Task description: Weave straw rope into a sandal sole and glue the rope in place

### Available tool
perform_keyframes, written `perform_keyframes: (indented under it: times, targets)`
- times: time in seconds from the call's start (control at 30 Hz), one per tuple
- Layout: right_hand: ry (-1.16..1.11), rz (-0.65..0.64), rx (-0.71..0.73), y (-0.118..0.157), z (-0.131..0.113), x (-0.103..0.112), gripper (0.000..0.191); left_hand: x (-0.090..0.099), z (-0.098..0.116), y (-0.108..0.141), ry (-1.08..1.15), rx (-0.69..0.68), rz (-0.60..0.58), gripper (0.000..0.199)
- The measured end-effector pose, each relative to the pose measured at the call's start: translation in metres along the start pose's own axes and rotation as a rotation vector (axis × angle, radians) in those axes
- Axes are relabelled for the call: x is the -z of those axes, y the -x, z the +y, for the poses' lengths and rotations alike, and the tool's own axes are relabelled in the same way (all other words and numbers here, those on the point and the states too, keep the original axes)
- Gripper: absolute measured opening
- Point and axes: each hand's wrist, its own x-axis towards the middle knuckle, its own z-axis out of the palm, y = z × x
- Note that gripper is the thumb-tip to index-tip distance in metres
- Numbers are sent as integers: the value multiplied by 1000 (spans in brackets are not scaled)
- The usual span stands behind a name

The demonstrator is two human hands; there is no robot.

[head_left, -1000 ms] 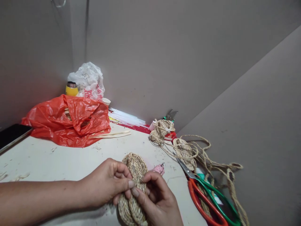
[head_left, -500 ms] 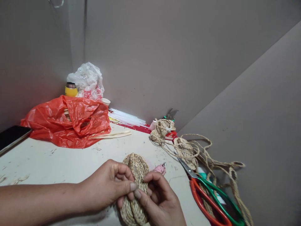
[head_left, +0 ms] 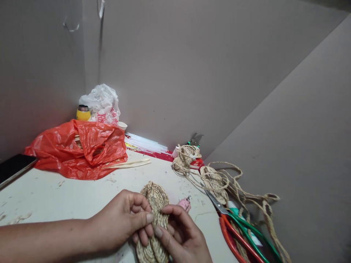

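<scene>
A long oval piece of coiled straw rope (head_left: 155,197) is held low over the table, with rows of twisted cord running lengthwise. From its left side my left hand (head_left: 131,215) grips it, thumb on the upper face and fingers curled at the edge. My right hand (head_left: 182,232) pinches the opposite side, its thumb near the left thumb at the middle. The lower end of the piece runs to the bottom of the view. Just beyond my right hand lies the pink tip of a glue gun (head_left: 185,204), mostly hidden.
Scissors (head_left: 233,221) with red and green handles lie at right beside loose straw cord (head_left: 212,179). A red plastic bag (head_left: 60,149), a phone (head_left: 15,166), white glue sticks (head_left: 145,142) and a yellow jar (head_left: 83,114) sit farther back. Grey walls (head_left: 175,73) enclose the table (head_left: 82,197).
The view has tilted slightly upward, so the scene sits lower in the picture. Both hands keep the same hold on the straw piece.
</scene>
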Motion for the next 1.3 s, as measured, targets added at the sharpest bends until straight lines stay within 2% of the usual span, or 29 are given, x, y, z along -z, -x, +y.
perform_keyframes:
  times: [0.17,0.37,0.6,0.77,0.83,0.93,1.07,1.17,1.3]
  targets:
    - [37,-6,37,1,3,2,30,2,2,0,-30,15,-4,29]
    - [-47,-34,-73,1,6,1,34,2,-1,0,-86,-3,22,22]
    - [-16,-80,-121,0,-13,1,36,1,4,1,-62,12,22,21]
    - [143,-217,-77,-6,-31,6,35,6,9,-4,-58,20,60,25]
    - [300,-230,-24,-10,-38,11,34,11,10,-7,-69,46,88,26]
    - [494,-156,145,-14,-48,20,29,16,12,-11,-44,86,109,25]
    - [618,-76,407,-13,-67,31,15,18,12,-12,34,134,103,25]
    - [675,-59,540,-8,-78,36,10,19,11,-12,91,163,123,25]
    - [791,-173,652,-6,-74,34,11,17,12,-12,147,188,164,25]
